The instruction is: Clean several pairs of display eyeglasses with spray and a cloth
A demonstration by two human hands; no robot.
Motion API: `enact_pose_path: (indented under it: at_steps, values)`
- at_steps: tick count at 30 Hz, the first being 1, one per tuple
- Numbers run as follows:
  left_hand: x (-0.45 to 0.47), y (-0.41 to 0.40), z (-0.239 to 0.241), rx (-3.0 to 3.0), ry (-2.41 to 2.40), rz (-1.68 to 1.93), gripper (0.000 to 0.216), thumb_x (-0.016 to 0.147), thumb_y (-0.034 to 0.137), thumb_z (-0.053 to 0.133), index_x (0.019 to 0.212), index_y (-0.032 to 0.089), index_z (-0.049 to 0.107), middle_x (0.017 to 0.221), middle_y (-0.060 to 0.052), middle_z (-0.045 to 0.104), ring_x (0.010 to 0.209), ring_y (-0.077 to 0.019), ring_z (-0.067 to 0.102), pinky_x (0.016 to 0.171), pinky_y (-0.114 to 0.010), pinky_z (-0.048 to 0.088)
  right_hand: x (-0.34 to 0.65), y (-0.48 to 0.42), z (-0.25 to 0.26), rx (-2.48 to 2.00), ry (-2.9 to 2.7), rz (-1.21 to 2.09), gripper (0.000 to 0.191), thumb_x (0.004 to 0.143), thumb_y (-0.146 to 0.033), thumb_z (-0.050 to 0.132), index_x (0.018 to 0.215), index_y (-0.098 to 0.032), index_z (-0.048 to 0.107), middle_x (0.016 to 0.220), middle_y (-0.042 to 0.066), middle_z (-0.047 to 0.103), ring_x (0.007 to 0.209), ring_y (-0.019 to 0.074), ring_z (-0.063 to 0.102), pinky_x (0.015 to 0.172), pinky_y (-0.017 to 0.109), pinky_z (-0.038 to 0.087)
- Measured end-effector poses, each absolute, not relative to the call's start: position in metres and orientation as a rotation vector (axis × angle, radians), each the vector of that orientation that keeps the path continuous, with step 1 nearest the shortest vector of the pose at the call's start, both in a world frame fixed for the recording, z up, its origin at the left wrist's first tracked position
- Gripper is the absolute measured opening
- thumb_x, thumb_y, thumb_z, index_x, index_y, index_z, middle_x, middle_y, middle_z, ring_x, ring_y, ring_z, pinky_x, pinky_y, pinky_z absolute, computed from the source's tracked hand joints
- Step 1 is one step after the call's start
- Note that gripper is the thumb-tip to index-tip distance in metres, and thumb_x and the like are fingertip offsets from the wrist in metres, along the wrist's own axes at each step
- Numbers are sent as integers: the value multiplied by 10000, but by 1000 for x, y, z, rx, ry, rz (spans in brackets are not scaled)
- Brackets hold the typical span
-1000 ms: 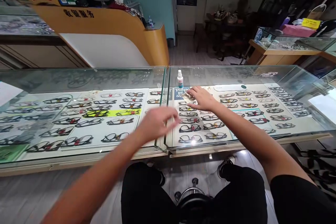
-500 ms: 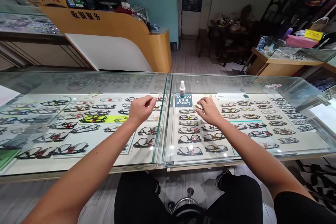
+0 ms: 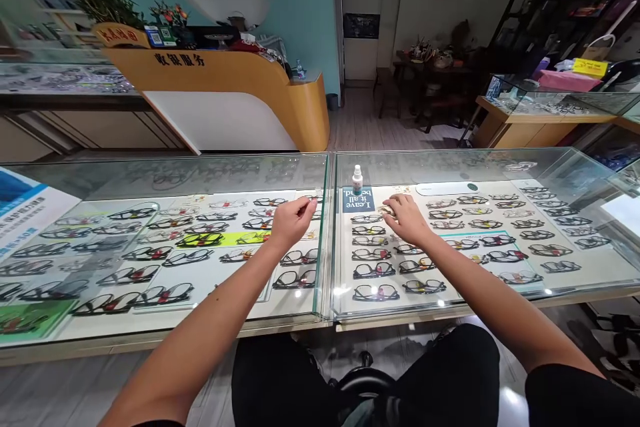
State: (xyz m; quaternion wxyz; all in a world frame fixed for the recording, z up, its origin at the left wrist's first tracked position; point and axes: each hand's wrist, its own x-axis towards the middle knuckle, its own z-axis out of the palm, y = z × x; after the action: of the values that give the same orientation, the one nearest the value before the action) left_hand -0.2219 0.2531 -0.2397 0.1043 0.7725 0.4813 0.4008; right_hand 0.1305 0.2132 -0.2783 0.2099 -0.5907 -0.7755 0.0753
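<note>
My left hand (image 3: 293,221) is closed, with thumb and fingers drawn together over the left glass display case (image 3: 327,233). Whatever lies inside that grip is hidden. My right hand (image 3: 407,220) is palm down over the right glass case (image 3: 334,283), fingers slightly bent and apart. No held item shows in it. A small white-capped bottle (image 3: 357,181) stands upright on the glass, left of and beyond the right hand. Under the glass, rows of eyeglasses (image 3: 375,270) lie on white lining. A blue printed card (image 3: 358,200) is near the bottle.
Across the floor stands a wooden-edged counter (image 3: 305,110) with a bottle and flowers on it. A blue and white sheet (image 3: 35,207) lies at the left. Another glass case (image 3: 545,103) is at the back right. My legs (image 3: 445,380) are below the case edge.
The camera view has tilted up and shifted left, so the cases appear lower and further right. Both hands keep nearly the same pose and place over the glass.
</note>
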Motion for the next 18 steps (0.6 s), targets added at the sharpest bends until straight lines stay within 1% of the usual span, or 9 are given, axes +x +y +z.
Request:
enact_pose_path:
  at_steps: [2,7,12,15,18]
  values:
    - [-221,251,-239,2270,1408,1176,480,1038,509,492,657,246,367,574,39,340,559,-143,351,624,-319,281,130,213,-279,-1649,-2155,194,442,1107,-418,510,1428,-183,701,1464,202,653,1429,408,535,1236,608,483]
    - [-223,252,-240,2250,1407,1136,483,1035,506,488,652,246,347,574,30,355,573,-150,367,631,-323,275,130,213,-281,-1653,-2138,164,424,1102,-421,511,1403,-201,714,1440,189,672,1412,404,547,1222,597,497]
    - [-228,257,-223,2216,1429,1096,450,1037,481,492,663,236,445,575,20,427,590,-152,410,649,-325,289,132,215,-282,-1655,-2142,150,425,1089,-432,520,1386,-202,719,1425,193,676,1386,407,558,1209,609,496]
    - [-229,231,-196,2217,1387,1116,447,1049,486,515,686,224,501,598,19,456,617,-150,420,668,-323,310,134,216,-281,-1668,-2130,163,425,1094,-445,511,1376,-207,722,1426,188,673,1399,403,551,1216,600,486]
    - [-232,171,-173,2121,1237,1051,493,1064,556,531,704,219,541,673,-6,536,682,-166,491,716,-327,398,134,217,-282,-1686,-2118,159,441,1109,-451,484,1377,-195,723,1423,195,667,1400,401,549,1217,587,481]
